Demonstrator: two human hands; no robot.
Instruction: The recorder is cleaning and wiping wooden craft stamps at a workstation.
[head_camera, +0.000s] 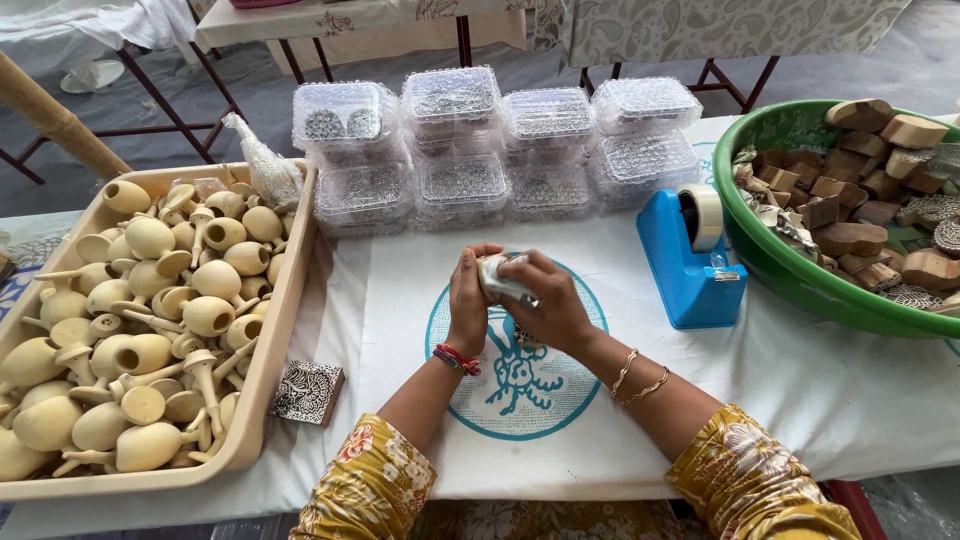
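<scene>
Broadly, I read this as the wrapping step: above the white cloth (400, 300), both my left hand (467, 305) and right hand (550, 300) clasp a small wrapped bundle (500, 278) (contents hidden); sealing probably needs the blue tape dispenser (688, 262).

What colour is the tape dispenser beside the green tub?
Bright blue, holding a pale tape roll; the tape dispenser shows in the head view.

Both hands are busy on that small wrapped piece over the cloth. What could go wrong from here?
1. The small white-wrapped piece is held above the table by the left hand and right hand; a slip might drop it.
2. The carved wooden printing block lies near the left forearm and could get knocked.
3. The blue tape dispenser crowds the right side.
</scene>
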